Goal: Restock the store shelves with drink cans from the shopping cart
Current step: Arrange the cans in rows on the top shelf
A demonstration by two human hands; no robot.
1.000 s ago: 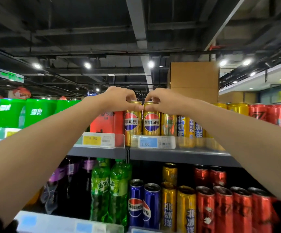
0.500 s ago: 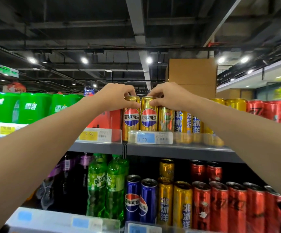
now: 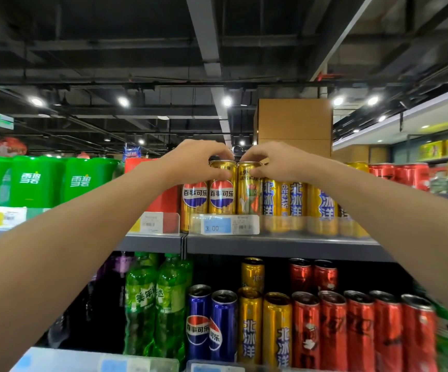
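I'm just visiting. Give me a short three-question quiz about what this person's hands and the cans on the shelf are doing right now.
1. True or false: both hands grip gold cans by their top rims.
2. Which price tag sits below those cans: A) blue "3.00" B) red "5.00"?
3. Fill in: the blue cans stand on the ____ shelf.

Key:
1. True: left hand on the Pepsi can, right hand on the neighbouring gold can.
2. A, the blue tag.
3. Lower: blue cans.
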